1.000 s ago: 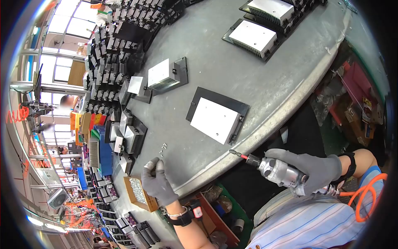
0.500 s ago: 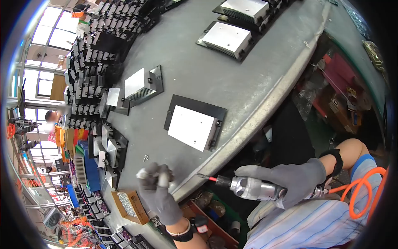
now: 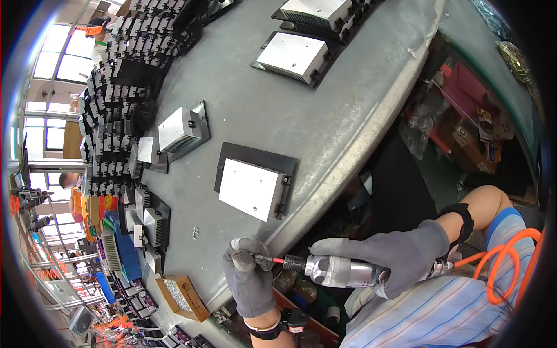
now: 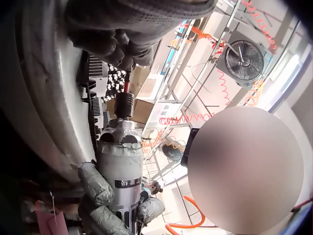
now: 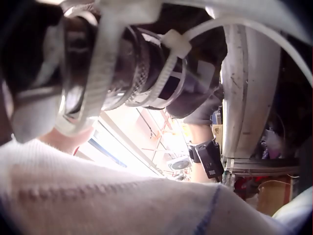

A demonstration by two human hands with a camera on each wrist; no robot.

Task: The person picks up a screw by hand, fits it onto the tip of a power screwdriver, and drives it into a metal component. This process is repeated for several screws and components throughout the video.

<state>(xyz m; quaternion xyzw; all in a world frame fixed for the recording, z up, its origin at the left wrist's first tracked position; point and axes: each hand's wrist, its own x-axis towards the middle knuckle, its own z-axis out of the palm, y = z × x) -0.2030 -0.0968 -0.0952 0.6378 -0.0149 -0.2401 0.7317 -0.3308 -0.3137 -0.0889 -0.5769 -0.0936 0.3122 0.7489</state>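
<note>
My gloved right hand grips a silver air screwdriver by its body, its bit pointing left. The gloved left hand has its fingers curled at the tip of the red-banded bit. It pinches small screws there, mostly hidden by the glove. In the left wrist view, the left fingertips meet the bit just above the dark chuck. Beyond the hands, a heat sink with a white top plate lies on a black panel on the table.
A cardboard box of screws stands on the table left of the left hand. Several loose screws lie nearby. More heat sinks sit at the back, with many stacked at the left. An orange air hose loops at the right.
The left hand has moved away from the loose screws, rightward to the bit tip. My right hand has brought the screwdriver left, turning it closer to level. The head view has shifted.
</note>
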